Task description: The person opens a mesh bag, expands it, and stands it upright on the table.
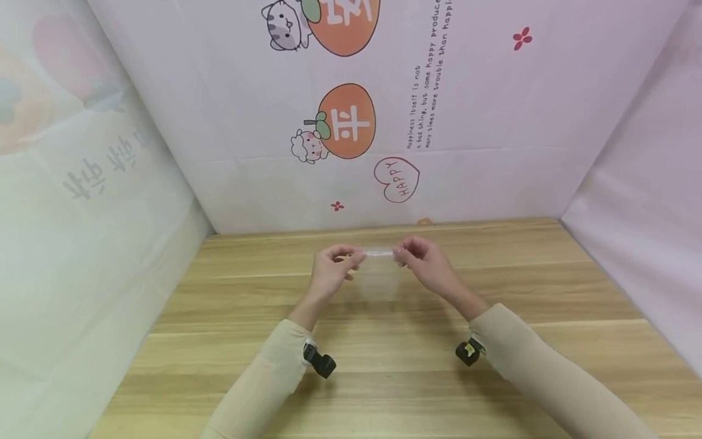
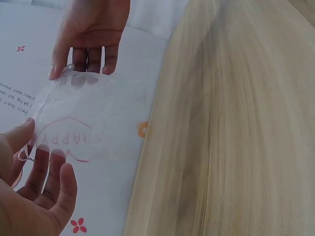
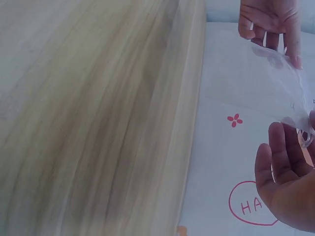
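Note:
A sheer white drawstring pouch (image 1: 379, 280) hangs above the wooden table, stretched between both hands by its gathered top edge. My left hand (image 1: 332, 268) pinches its left top corner between thumb and fingers. At the opposite corner, my right hand (image 1: 428, 263) pinches the same edge. In the left wrist view the pouch (image 2: 83, 115) is thin enough that the red heart print shows through it. A small cord loop (image 3: 307, 139) sticks out beside the right hand's fingers in the right wrist view. Nothing can be made out inside the pouch.
The wood-grain table (image 1: 384, 378) lies below both forearms. White printed cloth (image 1: 471, 110) rises behind the table's far edge, with more cloth at the left (image 1: 82, 244) and right sides. A dark camera (image 1: 320, 361) is strapped to each wrist.

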The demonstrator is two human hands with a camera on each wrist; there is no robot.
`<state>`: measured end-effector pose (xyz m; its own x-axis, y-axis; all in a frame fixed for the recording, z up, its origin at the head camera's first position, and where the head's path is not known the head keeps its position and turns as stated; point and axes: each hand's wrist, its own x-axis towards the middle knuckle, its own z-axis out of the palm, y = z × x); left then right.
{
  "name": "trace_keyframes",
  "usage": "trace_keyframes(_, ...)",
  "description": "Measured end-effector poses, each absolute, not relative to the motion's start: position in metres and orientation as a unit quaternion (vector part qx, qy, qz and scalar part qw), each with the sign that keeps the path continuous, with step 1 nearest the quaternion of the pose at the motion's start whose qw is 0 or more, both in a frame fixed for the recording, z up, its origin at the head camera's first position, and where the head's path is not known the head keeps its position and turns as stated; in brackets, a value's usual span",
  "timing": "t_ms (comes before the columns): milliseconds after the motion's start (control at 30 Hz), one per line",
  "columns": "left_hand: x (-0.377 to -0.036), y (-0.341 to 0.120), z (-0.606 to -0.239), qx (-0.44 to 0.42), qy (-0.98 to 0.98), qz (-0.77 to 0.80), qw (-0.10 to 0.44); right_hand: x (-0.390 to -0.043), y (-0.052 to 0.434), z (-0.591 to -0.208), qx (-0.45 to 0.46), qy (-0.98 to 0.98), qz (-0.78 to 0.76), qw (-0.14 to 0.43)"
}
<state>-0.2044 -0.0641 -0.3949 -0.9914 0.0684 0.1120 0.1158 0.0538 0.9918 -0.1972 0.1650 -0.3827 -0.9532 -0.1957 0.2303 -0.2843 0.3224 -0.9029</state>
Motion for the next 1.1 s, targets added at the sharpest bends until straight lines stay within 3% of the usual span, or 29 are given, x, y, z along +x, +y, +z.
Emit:
trace_keyframes(500, -0.198, -0.068, -0.405, -0.100, -0.793, -0.601, -0.002, -0.192, 0.172, -0.398, 0.198, -0.858, 0.463, 0.103)
trace_keyframes(1100, -0.193, -0.070, -0.414, -0.093, -0.793, -0.602, -0.011, -0.189, 0.173, -0.406, 0.201, -0.857, 0.469, 0.078)
